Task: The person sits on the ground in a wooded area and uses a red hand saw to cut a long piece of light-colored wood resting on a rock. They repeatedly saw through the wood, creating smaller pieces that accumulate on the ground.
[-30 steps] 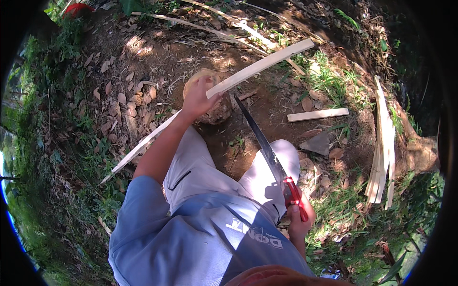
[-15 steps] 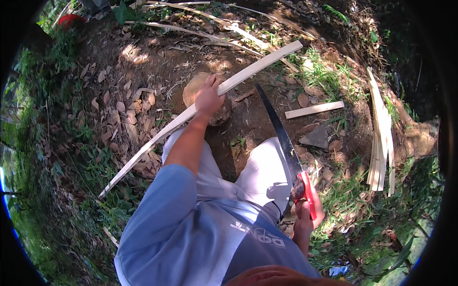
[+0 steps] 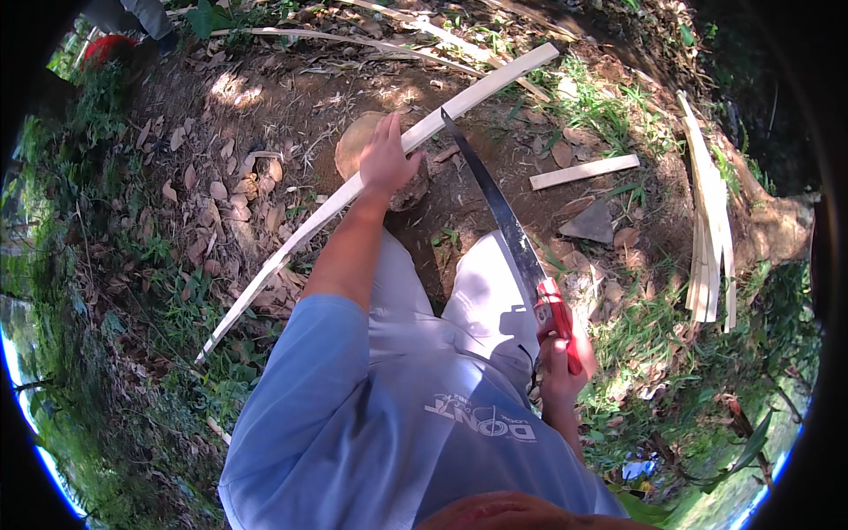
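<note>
A long pale wooden strip (image 3: 481, 91) slants across a short cut log (image 3: 353, 146) on the ground in front of me. My left hand (image 3: 386, 165) holds the strip down over the log, fingers stretched across its far side and thumb on the near side. In my right hand (image 3: 565, 358) is the red handle of a handsaw (image 3: 495, 203), fingers wrapped round it. The saw's dark curved blade points away from me, its tip at the strip's near edge, right of my left hand; whether they touch I cannot tell.
A short wooden piece (image 3: 585, 172) and a flat grey stone (image 3: 590, 221) lie right of the blade. Several strips are bundled (image 3: 707, 230) at the far right, near a tree root (image 3: 777, 231). More strips (image 3: 353, 42) lie at the back. Far left is a red object (image 3: 108, 50).
The handsaw has moved forward and left, bringing its tip up to the strip. My left hand's fingers have straightened and its thumb has spread. The view has shifted slightly.
</note>
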Demonstrator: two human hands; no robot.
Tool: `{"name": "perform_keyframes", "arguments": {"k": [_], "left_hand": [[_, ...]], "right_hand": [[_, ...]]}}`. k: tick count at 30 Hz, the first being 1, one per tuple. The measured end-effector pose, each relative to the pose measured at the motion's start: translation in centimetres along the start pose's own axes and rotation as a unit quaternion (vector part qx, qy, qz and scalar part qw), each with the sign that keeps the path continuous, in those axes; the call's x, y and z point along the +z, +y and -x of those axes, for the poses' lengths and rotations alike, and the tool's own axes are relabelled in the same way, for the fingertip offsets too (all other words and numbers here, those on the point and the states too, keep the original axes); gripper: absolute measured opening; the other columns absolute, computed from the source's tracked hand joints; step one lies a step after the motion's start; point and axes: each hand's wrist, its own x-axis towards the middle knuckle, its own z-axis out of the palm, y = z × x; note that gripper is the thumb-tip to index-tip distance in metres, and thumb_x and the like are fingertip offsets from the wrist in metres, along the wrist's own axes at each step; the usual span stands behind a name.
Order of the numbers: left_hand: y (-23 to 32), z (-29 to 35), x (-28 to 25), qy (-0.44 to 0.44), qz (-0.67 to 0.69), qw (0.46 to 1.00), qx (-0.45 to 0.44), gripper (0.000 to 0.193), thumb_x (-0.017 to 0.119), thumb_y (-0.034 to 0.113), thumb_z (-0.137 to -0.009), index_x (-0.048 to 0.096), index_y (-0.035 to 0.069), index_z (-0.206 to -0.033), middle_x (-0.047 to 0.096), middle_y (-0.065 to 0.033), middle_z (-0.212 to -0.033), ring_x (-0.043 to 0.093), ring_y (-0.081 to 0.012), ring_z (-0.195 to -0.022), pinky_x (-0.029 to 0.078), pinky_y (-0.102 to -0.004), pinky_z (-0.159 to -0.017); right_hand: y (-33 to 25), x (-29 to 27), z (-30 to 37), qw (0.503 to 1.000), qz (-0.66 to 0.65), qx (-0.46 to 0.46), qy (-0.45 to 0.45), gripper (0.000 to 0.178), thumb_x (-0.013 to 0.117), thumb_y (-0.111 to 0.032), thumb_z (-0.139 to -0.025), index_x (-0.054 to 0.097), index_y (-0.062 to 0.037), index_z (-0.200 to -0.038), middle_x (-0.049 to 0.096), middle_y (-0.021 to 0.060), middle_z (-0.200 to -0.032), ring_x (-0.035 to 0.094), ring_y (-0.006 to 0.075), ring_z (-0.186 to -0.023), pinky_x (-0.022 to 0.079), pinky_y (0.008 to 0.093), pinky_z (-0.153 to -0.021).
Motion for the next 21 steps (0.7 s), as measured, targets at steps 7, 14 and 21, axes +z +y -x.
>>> {"name": "perform_keyframes", "arguments": {"k": [7, 14, 21], "left_hand": [[-0.2, -0.1, 0.0, -0.018, 0.004, 1.000, -0.019, 0.089, 0.080, 0.043, -0.092, 0.041, 0.007, -0.163, 0.046, -0.0095, -0.167, 0.045, -0.0282, -0.155, 0.047, -0.0440, -0.119], [-0.1, 0.2, -0.3, -0.014, 0.019, 0.999, -0.022, 0.086, 0.081, 0.038, -0.090, 0.043, 0.009, -0.162, 0.044, -0.0063, -0.169, 0.046, -0.0286, -0.153, 0.048, -0.0453, -0.118], [-0.2, 0.6, -1.2, -0.053, 0.029, 0.997, -0.056, 0.092, 0.084, 0.036, -0.087, 0.040, 0.010, -0.164, 0.039, -0.0051, -0.173, 0.039, -0.0252, -0.160, 0.043, -0.0408, -0.124]], "right_hand": [[2.0, 1.1, -3.3, 0.986, 0.149, -0.069, -0.018, 0.041, 0.070, -0.022, -0.101, 0.070, 0.0031, -0.133, 0.077, 0.0063, -0.098, 0.069, 0.0104, -0.084, 0.055, 0.0281, -0.077], [2.0, 6.1, -9.4, 0.968, 0.155, -0.167, -0.100, 0.044, 0.064, -0.008, -0.103, 0.064, 0.0062, -0.145, 0.076, 0.0060, -0.100, 0.063, 0.0089, -0.079, 0.054, 0.0254, -0.074], [1.3, 12.1, -13.5, 0.969, 0.134, -0.119, -0.169, 0.050, 0.065, -0.010, -0.104, 0.060, -0.0032, -0.154, 0.075, 0.0091, -0.102, 0.062, 0.0096, -0.079, 0.053, 0.0282, -0.072]]}}
